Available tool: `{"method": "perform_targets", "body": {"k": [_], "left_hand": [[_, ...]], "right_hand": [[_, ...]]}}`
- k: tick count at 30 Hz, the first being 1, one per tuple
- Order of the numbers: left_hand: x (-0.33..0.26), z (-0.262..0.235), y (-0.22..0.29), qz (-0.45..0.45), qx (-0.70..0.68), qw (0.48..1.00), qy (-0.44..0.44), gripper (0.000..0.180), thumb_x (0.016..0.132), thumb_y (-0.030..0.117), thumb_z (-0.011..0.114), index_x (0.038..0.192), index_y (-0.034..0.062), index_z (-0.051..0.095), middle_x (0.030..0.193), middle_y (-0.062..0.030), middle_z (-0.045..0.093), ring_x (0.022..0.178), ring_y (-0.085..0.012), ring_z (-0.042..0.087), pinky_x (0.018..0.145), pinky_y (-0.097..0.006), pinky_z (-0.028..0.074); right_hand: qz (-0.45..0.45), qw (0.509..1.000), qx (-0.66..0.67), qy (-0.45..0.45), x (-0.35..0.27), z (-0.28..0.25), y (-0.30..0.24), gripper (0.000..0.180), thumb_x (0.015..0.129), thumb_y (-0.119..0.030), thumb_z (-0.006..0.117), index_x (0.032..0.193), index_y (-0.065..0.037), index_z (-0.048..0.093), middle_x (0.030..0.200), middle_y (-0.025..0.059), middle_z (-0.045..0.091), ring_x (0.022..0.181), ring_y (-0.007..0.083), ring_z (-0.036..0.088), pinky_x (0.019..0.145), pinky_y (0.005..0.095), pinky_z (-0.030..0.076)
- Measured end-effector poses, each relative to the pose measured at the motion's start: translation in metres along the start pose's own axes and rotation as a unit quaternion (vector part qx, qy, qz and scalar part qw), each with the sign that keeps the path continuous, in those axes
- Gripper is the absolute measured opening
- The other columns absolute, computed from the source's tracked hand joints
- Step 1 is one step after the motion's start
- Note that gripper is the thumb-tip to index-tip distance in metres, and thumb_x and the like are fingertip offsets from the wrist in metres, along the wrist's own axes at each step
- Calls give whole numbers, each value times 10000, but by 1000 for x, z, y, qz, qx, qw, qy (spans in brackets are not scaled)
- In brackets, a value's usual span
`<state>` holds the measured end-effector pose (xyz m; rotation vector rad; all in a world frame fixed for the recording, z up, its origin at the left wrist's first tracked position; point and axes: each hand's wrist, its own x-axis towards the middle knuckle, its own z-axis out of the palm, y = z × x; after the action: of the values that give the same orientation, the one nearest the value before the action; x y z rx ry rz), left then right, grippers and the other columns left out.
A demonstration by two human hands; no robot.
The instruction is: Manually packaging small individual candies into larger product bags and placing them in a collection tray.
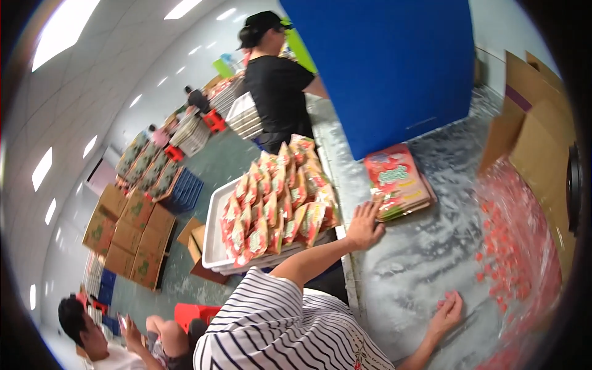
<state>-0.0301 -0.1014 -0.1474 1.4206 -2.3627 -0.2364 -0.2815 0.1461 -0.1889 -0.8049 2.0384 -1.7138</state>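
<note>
On the grey worktop, my left hand [365,227] lies with fingers stretched out at the near left corner of a stack of flat printed pouches [398,182]. The pouches are pink and red with green lettering, and the fingertips touch or nearly touch their edge. Lower down, my right hand [449,311] rests on the worktop with its fingers curled together; whatever may be in them is hidden. Small red wrapped pieces [502,253] lie scattered to the right of it, beside a clear plastic bag [533,228] with more pink-red contents.
A white tray [216,213] full of upright filled pouches stands left of the worktop. A blue panel [394,68] rises behind the pouch stack. An open cardboard box [542,142] stands at right. A co-worker in black [277,92] stands beyond; another person [92,336] sits lower left.
</note>
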Motion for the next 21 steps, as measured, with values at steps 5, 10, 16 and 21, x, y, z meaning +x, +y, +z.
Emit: {"method": "perform_targets", "body": {"k": [5, 10, 16, 21], "left_hand": [[0, -4, -2, 1, -11, 1000, 5, 744, 860, 376, 509, 1471, 69, 215, 1415, -237, 347, 1357, -418, 262, 1131, -523, 162], [1, -5, -2, 2, -9, 1000, 18, 740, 859, 353, 513, 1470, 64, 212, 1418, -246, 342, 1350, -426, 269, 1127, -525, 163], [-4, -3, -1, -9, -19, 1000, 3, 771, 845, 341, 522, 1481, 68, 181, 1431, -272, 316, 1352, -445, 258, 1130, -536, 147], [-2, 2, 2, -5, -33, 999, 5, 793, 834, 353, 511, 1485, 59, 166, 1428, -288, 307, 1344, -468, 252, 1123, -553, 141]], "right_hand": [[-24, 1000, -9, -13, 6, 1, -1, 262, 986, -181, 499, 1113, 20, 610, 913, 89, 670, 625, 121, 545, 546, 252, 452], [-53, 998, -5, -24, 8, 0, -5, 273, 990, -181, 499, 1134, 23, 610, 922, 93, 675, 640, 121, 545, 561, 251, 460], [-20, 1000, -3, -5, 3, 8, -12, 281, 997, -178, 491, 1161, 19, 606, 945, 108, 683, 643, 120, 546, 574, 246, 474], [-13, 997, 9, -76, -14, 28, -25, 288, 996, -186, 496, 1175, 13, 601, 928, 100, 687, 648, 120, 544, 581, 246, 475]]}}
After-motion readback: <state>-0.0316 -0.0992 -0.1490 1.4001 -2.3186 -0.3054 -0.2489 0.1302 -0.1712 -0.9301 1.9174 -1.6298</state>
